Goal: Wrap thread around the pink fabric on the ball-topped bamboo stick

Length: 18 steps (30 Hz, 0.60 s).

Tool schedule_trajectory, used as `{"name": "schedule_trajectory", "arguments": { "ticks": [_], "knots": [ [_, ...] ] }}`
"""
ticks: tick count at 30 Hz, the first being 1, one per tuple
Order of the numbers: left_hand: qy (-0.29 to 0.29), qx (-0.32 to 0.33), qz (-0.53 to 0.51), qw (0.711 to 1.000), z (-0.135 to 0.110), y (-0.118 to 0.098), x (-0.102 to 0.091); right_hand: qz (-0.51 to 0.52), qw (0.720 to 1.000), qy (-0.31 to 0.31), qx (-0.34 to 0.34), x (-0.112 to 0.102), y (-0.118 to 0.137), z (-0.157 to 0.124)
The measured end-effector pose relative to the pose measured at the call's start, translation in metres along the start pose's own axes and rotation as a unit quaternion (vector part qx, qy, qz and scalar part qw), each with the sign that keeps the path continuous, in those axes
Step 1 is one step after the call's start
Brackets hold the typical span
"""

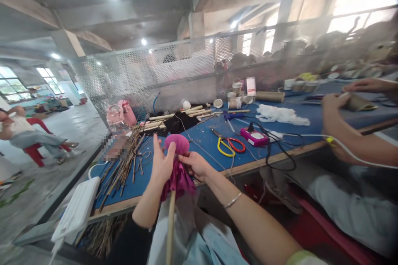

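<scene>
Bracing magenta cloth bundle (176, 145) with spread left hand (161, 165), pinching its neck with right hand (195, 165), atop wooden stick (170, 227), lower centre.

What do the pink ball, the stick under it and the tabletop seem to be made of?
The pink ball looks like soft matte cloth: it gathers into folds below where the right hand pinches it. The stick looks like bare, pale wood or bamboo. The tabletop seems a blue matte covering over wooden board, whose pale edge shows.
</scene>
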<state>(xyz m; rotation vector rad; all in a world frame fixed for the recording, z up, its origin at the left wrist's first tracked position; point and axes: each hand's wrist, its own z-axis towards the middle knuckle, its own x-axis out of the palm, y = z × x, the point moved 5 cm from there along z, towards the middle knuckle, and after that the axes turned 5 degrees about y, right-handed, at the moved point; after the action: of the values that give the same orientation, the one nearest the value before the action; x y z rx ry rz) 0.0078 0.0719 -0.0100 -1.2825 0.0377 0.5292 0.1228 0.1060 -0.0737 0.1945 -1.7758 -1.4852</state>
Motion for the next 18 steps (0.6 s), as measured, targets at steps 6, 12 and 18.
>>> {"name": "schedule_trajectory", "arguments": {
  "ticks": [6,12,18],
  "knots": [
    [0.172,0.145,0.111,0.968,0.038,-0.024,0.016,0.013,1.0,-0.006,-0.007,-0.002,0.0,-0.003],
    [0.071,0.112,0.112,0.985,0.019,-0.024,0.017,0.015,0.999,-0.03,-0.017,-0.001,0.0,-0.002],
    [0.063,-0.025,0.043,0.997,-0.038,0.007,0.026,0.013,0.992,-0.081,-0.097,0.014,0.008,-0.005]
  ]
}}
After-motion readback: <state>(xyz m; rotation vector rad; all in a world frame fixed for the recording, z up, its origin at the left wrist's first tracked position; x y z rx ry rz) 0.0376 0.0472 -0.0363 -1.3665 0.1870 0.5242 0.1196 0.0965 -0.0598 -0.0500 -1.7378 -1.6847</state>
